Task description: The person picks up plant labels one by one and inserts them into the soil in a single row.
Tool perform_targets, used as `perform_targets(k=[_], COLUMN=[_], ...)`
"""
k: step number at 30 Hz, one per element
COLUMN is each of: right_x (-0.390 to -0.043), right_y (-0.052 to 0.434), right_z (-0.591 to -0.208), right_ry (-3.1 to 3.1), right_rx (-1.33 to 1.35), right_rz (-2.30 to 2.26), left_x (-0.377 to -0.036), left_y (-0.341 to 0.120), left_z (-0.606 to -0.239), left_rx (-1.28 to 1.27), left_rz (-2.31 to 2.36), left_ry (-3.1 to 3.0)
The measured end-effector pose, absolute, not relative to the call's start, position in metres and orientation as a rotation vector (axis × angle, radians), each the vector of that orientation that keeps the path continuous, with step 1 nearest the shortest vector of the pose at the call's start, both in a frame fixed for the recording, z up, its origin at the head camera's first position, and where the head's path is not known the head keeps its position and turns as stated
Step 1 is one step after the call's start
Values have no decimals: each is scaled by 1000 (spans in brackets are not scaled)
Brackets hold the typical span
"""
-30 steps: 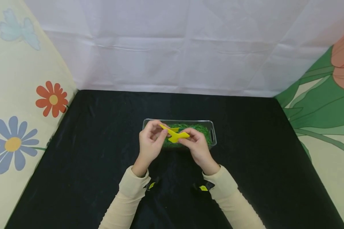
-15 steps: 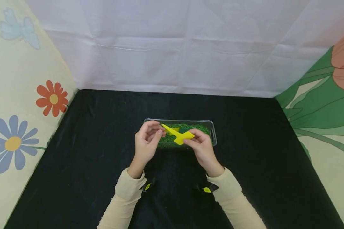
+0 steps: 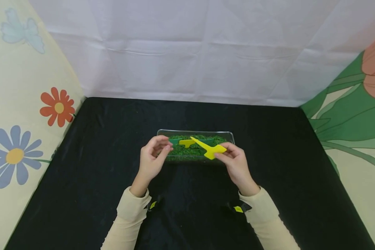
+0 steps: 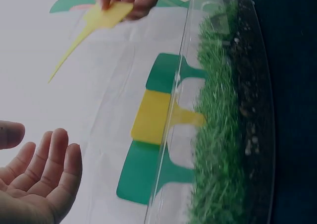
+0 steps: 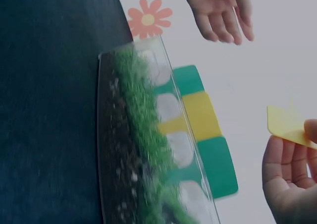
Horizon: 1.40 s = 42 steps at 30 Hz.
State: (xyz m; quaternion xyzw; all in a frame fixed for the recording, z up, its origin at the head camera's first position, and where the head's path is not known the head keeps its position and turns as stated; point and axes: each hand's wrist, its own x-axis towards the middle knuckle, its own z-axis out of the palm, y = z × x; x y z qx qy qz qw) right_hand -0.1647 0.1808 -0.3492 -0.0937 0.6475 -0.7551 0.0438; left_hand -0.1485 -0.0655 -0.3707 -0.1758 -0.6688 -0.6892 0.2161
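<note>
My right hand [image 3: 237, 165] pinches a yellow T-shaped plant label [image 3: 210, 150] by its broad head, its pointed stem slanting up and left. My left hand [image 3: 150, 159] hovers at the box's left with fingers loosely bent and nothing in them. Behind both hands is a clear plastic box [image 4: 271, 110] with green grass [image 4: 218, 92] over dark soil [image 4: 247, 120]. In the left wrist view, a yellow plant label [image 4: 151, 117] stands in the grass between two green plant labels, one above [image 4: 163, 73] and one below [image 4: 138, 172]. Their heads rise above the rim.
Black cloth [image 3: 187, 215] covers the table around the box. A white backdrop [image 3: 187, 62] hangs behind it. Panels with painted flowers [image 3: 58, 107] stand at both sides.
My hands have drawn apart. The left fingers have come off the label, while the right hand has carried it to the right. Green and yellow labels in the grass now show between the hands.
</note>
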Motion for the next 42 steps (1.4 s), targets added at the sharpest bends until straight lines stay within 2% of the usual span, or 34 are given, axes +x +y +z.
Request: perform_targets(k=[20, 31, 42], right_x=[-163, -165, -171], right_y=[236, 247, 253], right_z=[-336, -332, -323], right_ry=[2020, 2174, 2290], right_rx=[-269, -212, -268], right_rz=[-2443, -2376, -2285], left_x=[-143, -138, -135], left_y=[-101, -118, -126], left_z=[-377, -381, -384], left_rx=[-359, -294, -278], left_rz=[-1785, -1763, -1754], left_ry=[-1914, -1887, -1878])
